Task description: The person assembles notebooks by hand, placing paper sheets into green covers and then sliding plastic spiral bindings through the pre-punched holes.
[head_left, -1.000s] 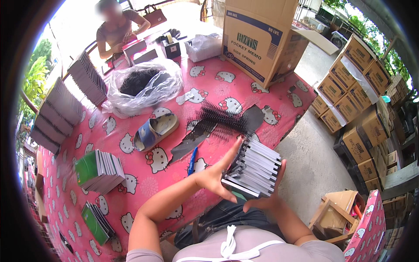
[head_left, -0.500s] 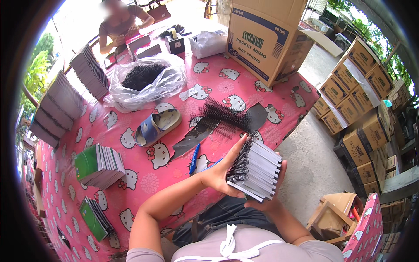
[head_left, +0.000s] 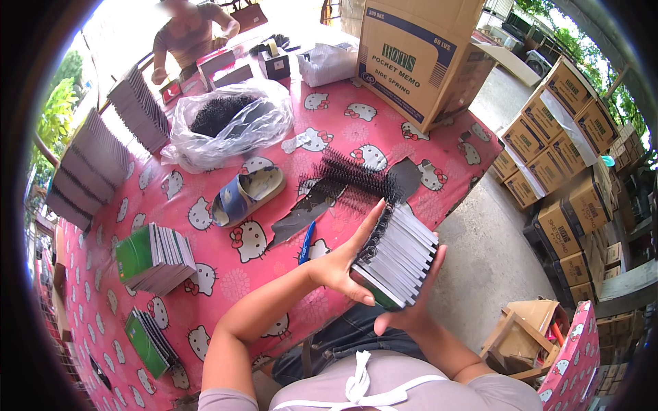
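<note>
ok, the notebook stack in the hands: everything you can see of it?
The notebook stack is a tilted block of white, paper-looking pads with a dark green face at its near end. Dark spiral coils line the side by the left hand; black marks line the opposite edge. The right hand braces that side. Coil material: can't tell.

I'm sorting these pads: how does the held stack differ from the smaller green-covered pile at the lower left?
The held stack sits between the left hand and right hand; the green-covered pile lies on the table. The held stack looks thicker than the green-covered pile. Both show black coils.
</note>
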`<state>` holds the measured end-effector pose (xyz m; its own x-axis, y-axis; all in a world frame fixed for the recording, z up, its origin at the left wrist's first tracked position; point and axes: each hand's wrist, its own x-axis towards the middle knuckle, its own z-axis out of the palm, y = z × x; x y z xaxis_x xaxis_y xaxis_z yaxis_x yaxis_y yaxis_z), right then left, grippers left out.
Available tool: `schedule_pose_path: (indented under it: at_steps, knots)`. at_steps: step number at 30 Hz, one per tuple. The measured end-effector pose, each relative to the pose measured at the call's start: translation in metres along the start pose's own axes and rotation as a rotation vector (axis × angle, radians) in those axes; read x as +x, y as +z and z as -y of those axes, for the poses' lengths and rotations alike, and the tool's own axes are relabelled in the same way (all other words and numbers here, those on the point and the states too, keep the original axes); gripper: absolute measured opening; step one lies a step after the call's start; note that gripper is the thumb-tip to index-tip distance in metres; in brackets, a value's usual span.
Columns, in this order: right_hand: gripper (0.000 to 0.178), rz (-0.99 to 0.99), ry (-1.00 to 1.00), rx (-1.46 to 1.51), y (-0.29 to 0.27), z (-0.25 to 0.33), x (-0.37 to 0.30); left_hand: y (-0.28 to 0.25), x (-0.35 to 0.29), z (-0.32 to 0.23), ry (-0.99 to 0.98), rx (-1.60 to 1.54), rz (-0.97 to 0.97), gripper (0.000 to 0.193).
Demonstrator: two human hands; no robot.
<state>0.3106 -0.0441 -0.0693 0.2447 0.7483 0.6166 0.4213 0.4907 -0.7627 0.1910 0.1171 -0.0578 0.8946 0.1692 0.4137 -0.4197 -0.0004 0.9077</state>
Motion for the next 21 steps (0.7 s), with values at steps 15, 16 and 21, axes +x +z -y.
schedule_pose_path:
  at_steps: [15, 16, 21]
  knots:
    - [0.132, -0.094, 0.03, -0.215, 0.007, -0.004, -0.005, 0.005, 0.008, -0.001, -0.012, -0.02, -0.031, 0.147]
    - [0.133, -0.098, 0.052, -0.188, 0.009, -0.002, -0.003, 0.006, 0.007, -0.003, -0.051, -0.066, -0.055, 0.147]
    - [0.137, -0.1, -0.009, -0.124, 0.017, 0.014, 0.003, 0.011, -0.003, -0.003, -0.024, -0.09, -0.133, 0.148]
